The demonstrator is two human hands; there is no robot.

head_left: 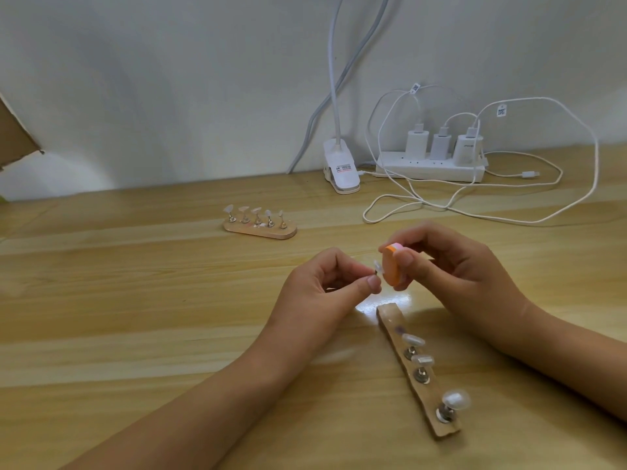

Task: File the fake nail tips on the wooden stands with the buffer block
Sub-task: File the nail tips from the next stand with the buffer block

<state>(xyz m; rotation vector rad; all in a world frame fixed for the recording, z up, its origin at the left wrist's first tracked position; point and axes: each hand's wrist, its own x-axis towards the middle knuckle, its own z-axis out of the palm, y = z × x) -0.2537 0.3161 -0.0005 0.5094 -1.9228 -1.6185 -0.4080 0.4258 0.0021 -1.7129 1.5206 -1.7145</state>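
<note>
My left hand [325, 283] pinches a small metal holder with a clear nail tip [479, 266] on top, lifted above the table. My right hand [451, 266] grips the orange and pink buffer block [493, 268], whose face touches the nail tip. Below the hands lies a wooden stand [390, 317] with three pearly nail tips on metal pegs. A second wooden stand [261, 230] with several nail tips sits farther back, left of centre.
A white clip lamp [341, 171] and a white power strip [431, 169] with three chargers stand by the wall. White cables [475, 212] loop over the wooden table [135, 300] behind my right hand. A cardboard edge [15, 137] shows at far left.
</note>
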